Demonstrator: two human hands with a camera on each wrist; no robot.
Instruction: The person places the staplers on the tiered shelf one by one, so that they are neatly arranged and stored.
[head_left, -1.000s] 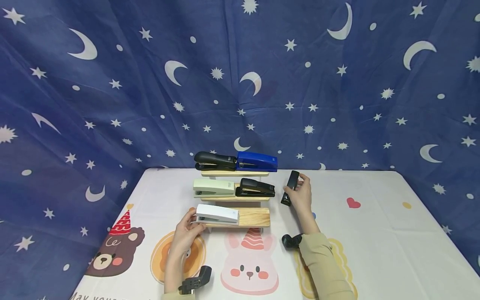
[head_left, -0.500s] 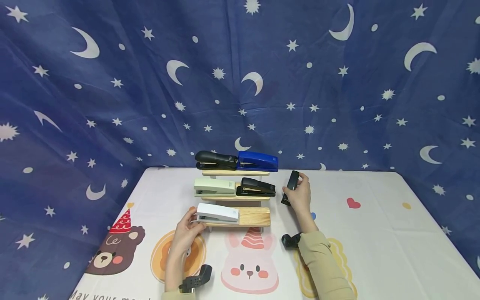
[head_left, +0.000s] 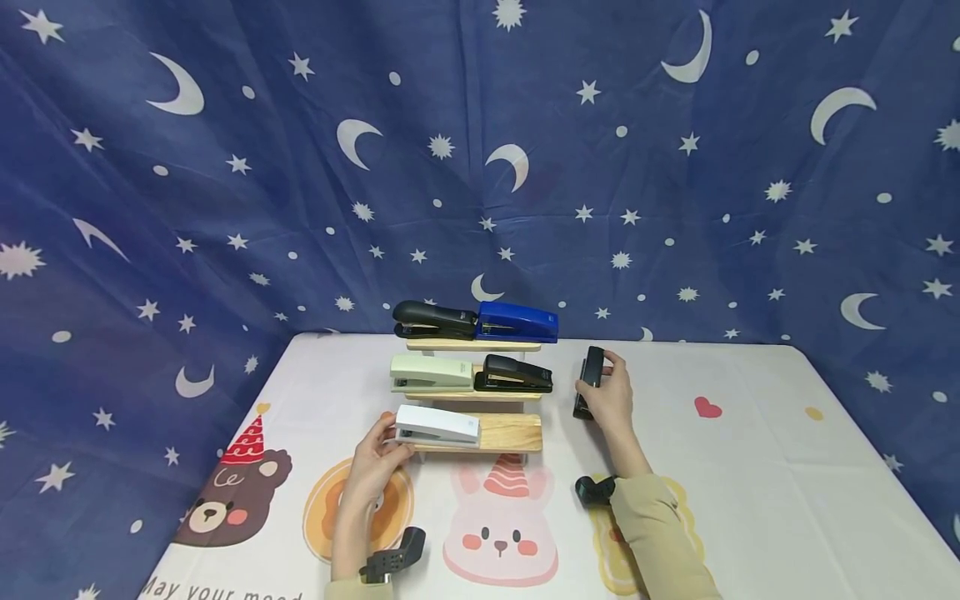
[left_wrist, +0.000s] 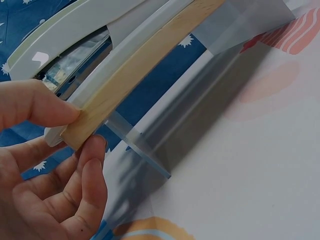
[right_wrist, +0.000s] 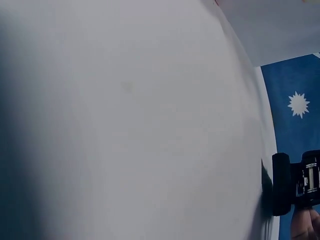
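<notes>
A three-step display rack with wooden boards (head_left: 512, 433) stands mid-table. My left hand (head_left: 375, 458) pinches the left end of its lowest board; in the left wrist view the thumb lies on top of the wood (left_wrist: 92, 117), fingers curled at its end and underside. Right beside the thumb sits a white stapler (head_left: 437, 426) on that board. To the right of the rack, my right hand (head_left: 609, 398) holds a black stapler (head_left: 590, 379) between thumb and fingers, its long side pointing away from me. Only an end of this stapler (right_wrist: 295, 182) shows in the right wrist view.
On the middle step are a pale green stapler (head_left: 431, 372) and a black stapler (head_left: 514, 375). The top step bears another black stapler (head_left: 433, 320) and a blue one (head_left: 517, 322). A starry blue curtain (head_left: 555, 267) hangs behind the table (head_left: 750, 467).
My right hand has shifted slightly right and nearer to me with the black stapler, which has turned a little more upright in the head view. The left hand keeps its place on the board.
</notes>
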